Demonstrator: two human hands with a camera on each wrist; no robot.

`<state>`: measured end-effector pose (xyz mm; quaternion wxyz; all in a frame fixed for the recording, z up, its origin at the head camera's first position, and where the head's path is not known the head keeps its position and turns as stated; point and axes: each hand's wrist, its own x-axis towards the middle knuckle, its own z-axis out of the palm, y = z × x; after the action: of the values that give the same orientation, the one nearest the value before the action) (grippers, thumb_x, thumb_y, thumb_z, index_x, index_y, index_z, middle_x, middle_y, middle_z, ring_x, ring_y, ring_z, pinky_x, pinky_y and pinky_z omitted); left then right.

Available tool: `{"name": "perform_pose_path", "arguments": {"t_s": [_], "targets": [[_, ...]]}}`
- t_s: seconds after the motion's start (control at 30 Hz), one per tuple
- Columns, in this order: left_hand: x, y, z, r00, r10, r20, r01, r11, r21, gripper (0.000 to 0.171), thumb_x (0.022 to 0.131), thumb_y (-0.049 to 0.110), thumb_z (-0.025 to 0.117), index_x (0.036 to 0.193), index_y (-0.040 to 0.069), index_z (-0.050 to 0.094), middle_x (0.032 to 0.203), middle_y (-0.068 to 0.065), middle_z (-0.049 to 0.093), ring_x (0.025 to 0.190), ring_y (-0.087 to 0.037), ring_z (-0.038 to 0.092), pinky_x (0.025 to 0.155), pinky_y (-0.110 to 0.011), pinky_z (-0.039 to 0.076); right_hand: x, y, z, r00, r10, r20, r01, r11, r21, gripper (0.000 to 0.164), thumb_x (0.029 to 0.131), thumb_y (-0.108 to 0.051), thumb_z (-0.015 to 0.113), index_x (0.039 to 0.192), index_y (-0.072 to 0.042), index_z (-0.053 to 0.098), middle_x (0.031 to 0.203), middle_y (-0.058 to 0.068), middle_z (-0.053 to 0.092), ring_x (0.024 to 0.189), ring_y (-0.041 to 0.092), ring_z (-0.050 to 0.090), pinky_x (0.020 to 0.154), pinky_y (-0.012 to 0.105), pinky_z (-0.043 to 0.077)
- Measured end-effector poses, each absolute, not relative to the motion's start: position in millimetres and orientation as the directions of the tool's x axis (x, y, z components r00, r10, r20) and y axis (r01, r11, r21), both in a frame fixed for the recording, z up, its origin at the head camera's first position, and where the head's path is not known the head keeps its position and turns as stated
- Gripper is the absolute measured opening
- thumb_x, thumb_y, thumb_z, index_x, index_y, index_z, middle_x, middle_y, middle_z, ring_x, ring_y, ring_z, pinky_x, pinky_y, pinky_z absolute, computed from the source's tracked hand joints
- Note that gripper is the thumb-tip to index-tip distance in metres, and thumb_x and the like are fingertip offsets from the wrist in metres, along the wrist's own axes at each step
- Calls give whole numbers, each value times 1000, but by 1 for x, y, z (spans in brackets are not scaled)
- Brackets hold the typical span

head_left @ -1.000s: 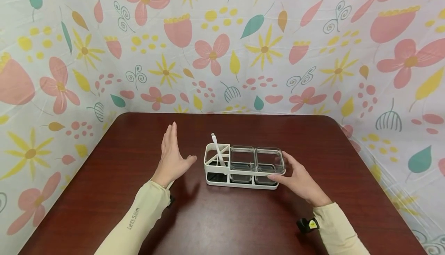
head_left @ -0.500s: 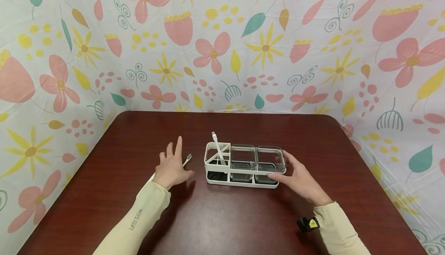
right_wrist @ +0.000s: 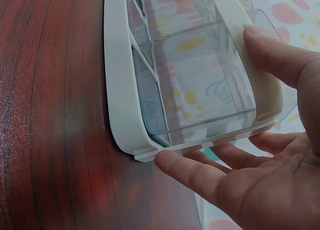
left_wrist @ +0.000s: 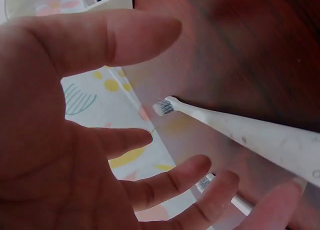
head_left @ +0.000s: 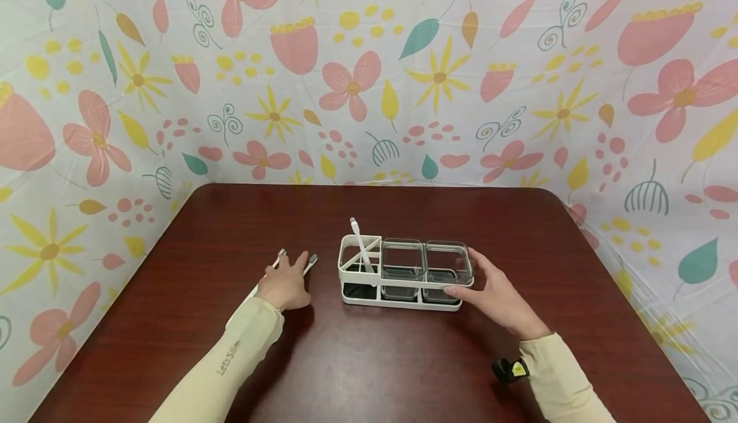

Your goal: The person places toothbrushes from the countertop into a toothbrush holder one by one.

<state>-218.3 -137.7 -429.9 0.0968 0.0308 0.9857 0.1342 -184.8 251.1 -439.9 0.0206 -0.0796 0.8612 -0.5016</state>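
My left hand [head_left: 284,287] reaches low over two white toothbrushes with grey bristles lying on the table. One toothbrush [head_left: 310,265] shows its head right of the fingers; the other toothbrush [head_left: 279,259] shows beyond them. In the left wrist view, thumb and fingers are spread apart, with a toothbrush [left_wrist: 235,127] between them and not visibly gripped. My right hand [head_left: 491,295] holds the right end of a white toothbrush holder [head_left: 403,307], thumb on its upper rail [right_wrist: 260,85] and fingers at its end. A white toothbrush [head_left: 363,247] leans in the holder's left section.
Two clear cups [head_left: 402,259] sit side by side in the holder. The dark red-brown table [head_left: 380,372] spreads around it. A flower-patterned cloth [head_left: 357,90] hangs behind and at both sides.
My left hand has come down from a raised pose toward the table, and its fingers have bent, bringing two toothbrush heads into sight. The right hand and holder have stayed in place.
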Motion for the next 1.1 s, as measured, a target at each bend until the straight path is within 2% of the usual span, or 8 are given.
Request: {"name": "perform_pose_path", "arguments": {"t_s": [0.1,0.23,0.4,0.67,0.9,0.97,1.1], "targets": [[-218,-138,-431,-978,97,-187,47,966,254,84,72,13,72,150,12,40,135,-34,44,101,-58,53,74,-61,49,-184,251,-440,-987,-155,37,-110,491,-864,96,83,-30,82,154,-1,24,133,21,53,119,37,56,87,32,49],[-219,-138,-432,-974,103,-201,54,970,237,83,74,12,70,151,12,39,131,-34,47,84,-51,59,72,-56,51,-184,251,-439,-988,-151,33,-105,501,-859,98,83,-32,82,154,-1,23,134,21,52,120,36,55,90,39,49],[-222,-138,-434,-969,108,-222,60,975,213,84,76,11,68,153,13,35,130,-34,49,71,-38,59,67,-51,51,-184,252,-439,-989,-146,26,-98,511,-854,100,84,-34,81,155,0,20,137,22,50,123,37,53,94,49,46],[-223,-139,-438,-973,127,-195,86,975,204,82,77,3,64,153,14,35,118,-31,55,76,-37,60,62,-49,52,-183,252,-438,-988,-150,23,-98,514,-852,101,84,-36,80,156,0,18,139,22,49,125,37,52,95,51,46],[-224,-141,-440,-980,121,-160,87,975,206,77,76,1,65,148,10,38,95,-25,66,70,-36,63,57,-49,51,-183,252,-438,-989,-147,22,-96,522,-848,102,84,-36,80,155,1,17,140,22,47,126,38,50,96,53,45],[-224,-141,-440,-982,110,-155,75,974,216,76,75,1,65,146,8,39,92,-23,66,70,-37,63,57,-49,51,-183,252,-439,-989,-147,21,-96,524,-846,102,84,-37,80,155,1,17,139,22,47,126,38,50,96,53,44],[-226,-142,-441,-986,97,-136,62,968,244,69,73,2,66,139,5,43,97,-23,67,80,-42,65,62,-53,52,-183,252,-439,-989,-145,20,-95,530,-843,102,84,-38,80,155,1,17,140,22,47,127,38,49,96,54,44]]}}
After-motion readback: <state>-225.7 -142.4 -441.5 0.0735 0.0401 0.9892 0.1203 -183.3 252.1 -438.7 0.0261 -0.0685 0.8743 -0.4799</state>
